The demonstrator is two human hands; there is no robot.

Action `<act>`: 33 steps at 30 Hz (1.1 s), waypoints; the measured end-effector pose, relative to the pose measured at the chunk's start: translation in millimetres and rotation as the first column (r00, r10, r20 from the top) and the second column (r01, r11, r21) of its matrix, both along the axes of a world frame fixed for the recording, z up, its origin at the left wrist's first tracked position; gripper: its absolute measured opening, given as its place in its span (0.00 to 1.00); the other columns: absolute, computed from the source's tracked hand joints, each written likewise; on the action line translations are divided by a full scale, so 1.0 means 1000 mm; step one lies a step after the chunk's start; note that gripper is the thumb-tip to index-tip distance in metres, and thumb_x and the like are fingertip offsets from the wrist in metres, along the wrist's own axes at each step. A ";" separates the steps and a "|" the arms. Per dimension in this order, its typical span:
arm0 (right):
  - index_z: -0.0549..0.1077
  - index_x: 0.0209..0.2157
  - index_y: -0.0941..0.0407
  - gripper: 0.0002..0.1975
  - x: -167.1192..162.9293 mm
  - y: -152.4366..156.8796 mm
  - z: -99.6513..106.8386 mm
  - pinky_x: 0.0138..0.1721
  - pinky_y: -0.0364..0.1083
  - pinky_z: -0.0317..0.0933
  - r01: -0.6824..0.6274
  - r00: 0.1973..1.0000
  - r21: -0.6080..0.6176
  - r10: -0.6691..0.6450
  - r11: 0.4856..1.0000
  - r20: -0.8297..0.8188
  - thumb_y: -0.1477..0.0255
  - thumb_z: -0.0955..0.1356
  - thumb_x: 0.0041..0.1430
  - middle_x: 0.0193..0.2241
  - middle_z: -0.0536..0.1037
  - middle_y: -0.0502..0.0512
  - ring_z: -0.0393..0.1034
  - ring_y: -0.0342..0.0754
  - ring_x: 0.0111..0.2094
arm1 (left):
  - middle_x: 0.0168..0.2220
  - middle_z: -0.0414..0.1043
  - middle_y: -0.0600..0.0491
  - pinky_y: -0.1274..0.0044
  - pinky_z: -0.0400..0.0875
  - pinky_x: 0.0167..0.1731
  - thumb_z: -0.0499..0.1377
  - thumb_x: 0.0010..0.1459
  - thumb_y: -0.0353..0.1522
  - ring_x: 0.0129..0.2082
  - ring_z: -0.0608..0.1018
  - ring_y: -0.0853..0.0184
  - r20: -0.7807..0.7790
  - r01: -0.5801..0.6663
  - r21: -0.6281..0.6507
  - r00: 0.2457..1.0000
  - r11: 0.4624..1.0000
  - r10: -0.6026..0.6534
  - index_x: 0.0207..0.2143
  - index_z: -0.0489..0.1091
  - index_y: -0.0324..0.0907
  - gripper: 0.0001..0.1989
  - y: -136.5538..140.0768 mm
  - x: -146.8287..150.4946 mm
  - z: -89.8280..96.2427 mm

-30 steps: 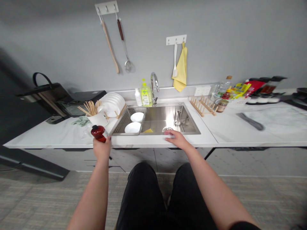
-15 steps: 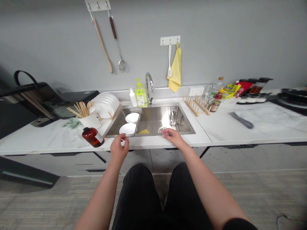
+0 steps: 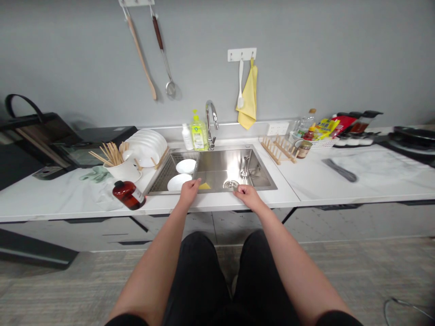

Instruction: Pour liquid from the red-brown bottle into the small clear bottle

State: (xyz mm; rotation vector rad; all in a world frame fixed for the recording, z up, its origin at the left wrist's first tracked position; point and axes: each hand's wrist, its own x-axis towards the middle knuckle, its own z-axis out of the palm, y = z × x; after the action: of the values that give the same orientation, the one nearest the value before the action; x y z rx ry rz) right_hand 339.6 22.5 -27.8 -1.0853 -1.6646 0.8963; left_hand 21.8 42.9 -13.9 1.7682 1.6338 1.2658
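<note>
My left hand [image 3: 189,193] is at the front rim of the steel sink [image 3: 217,192], fingers drawn together and nothing visible in them. Just left of it, a white bowl [image 3: 177,183] sits in a wire basket [image 3: 162,174], partly covered by the hand. Behind that stands a second white bowl [image 3: 185,166]. To the right of my left hand, a yellow sponge [image 3: 205,186] lies in the sink. My right hand [image 3: 248,196] is curled closed over the front rim near the drain [image 3: 231,184], with no object showing in it.
A chrome faucet [image 3: 210,122] rises behind the sink, beside a dish soap bottle [image 3: 198,135] and a white bottle [image 3: 186,137]. On the left are an amber bottle [image 3: 129,194], a chopstick pot [image 3: 122,172] and racked plates [image 3: 149,145]. A wooden rack [image 3: 279,149] stands right.
My left hand has moved right, from in front of the near bowl to beside the sponge, and its fingers have closed. My right hand's fingers have curled in. The view has shifted slightly.
</note>
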 end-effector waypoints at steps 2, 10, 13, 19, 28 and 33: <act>0.52 0.20 0.49 0.32 0.001 0.001 0.000 0.32 0.46 0.43 0.005 1.000 -0.005 -0.005 1.000 -0.014 0.51 0.76 0.55 0.21 0.53 0.45 0.48 0.44 0.26 | 0.21 0.49 0.57 0.71 0.50 0.29 0.54 0.68 0.57 0.25 0.57 0.67 0.008 0.004 -0.001 1.000 1.000 -0.004 0.21 0.51 0.47 0.31 -0.001 -0.001 0.001; 0.50 0.20 0.49 0.29 0.004 0.001 0.000 0.32 0.46 0.41 0.044 0.996 -0.022 -0.046 0.999 -0.078 0.55 0.74 0.53 0.21 0.50 0.44 0.44 0.44 0.26 | 0.20 0.50 0.58 0.72 0.54 0.29 0.56 0.67 0.53 0.25 0.59 0.67 0.005 0.023 0.023 1.000 0.999 -0.023 0.20 0.53 0.47 0.29 0.001 0.001 0.002; 0.50 0.20 0.49 0.28 0.003 0.001 0.000 0.32 0.46 0.40 0.046 0.996 -0.022 -0.048 0.999 -0.077 0.56 0.74 0.52 0.21 0.50 0.44 0.45 0.44 0.26 | 0.22 0.58 0.57 0.73 0.60 0.30 0.56 0.68 0.49 0.26 0.65 0.66 0.003 -0.004 0.072 1.000 0.997 0.003 0.23 0.60 0.47 0.23 -0.004 0.005 0.003; 0.50 0.20 0.49 0.27 0.004 0.002 -0.001 0.32 0.46 0.41 0.026 0.997 -0.022 -0.027 0.999 -0.067 0.57 0.73 0.51 0.21 0.50 0.44 0.45 0.43 0.26 | 0.42 0.79 0.48 0.68 0.73 0.45 0.58 0.70 0.44 0.36 0.77 0.60 -0.047 -0.216 0.258 0.971 0.942 0.236 0.56 0.76 0.42 0.20 -0.034 -0.039 0.050; 0.50 0.21 0.49 0.29 0.003 0.001 -0.001 0.32 0.46 0.41 0.030 0.997 -0.024 -0.031 0.999 -0.074 0.56 0.74 0.54 0.22 0.50 0.44 0.45 0.44 0.27 | 0.42 0.81 0.35 0.44 0.76 0.59 0.65 0.64 0.45 0.54 0.81 0.39 -0.603 -0.541 0.321 0.516 0.778 0.608 0.38 0.79 0.40 0.16 -0.064 -0.214 0.119; 0.51 0.20 0.49 0.31 0.003 0.000 0.000 0.31 0.46 0.42 0.028 0.997 -0.018 -0.029 0.999 -0.068 0.52 0.75 0.54 0.22 0.51 0.45 0.47 0.44 0.26 | 0.30 0.73 0.49 0.47 0.82 0.54 0.62 0.64 0.49 0.44 0.83 0.46 -0.616 -0.589 0.229 0.528 0.775 0.584 0.31 0.73 0.45 0.18 -0.060 -0.233 0.102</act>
State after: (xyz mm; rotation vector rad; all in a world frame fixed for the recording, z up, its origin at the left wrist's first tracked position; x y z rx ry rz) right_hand 342.6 22.4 -27.7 -1.0751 -1.5844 0.9209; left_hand -211.3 -16.6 88.5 1.8349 2.8422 0.8600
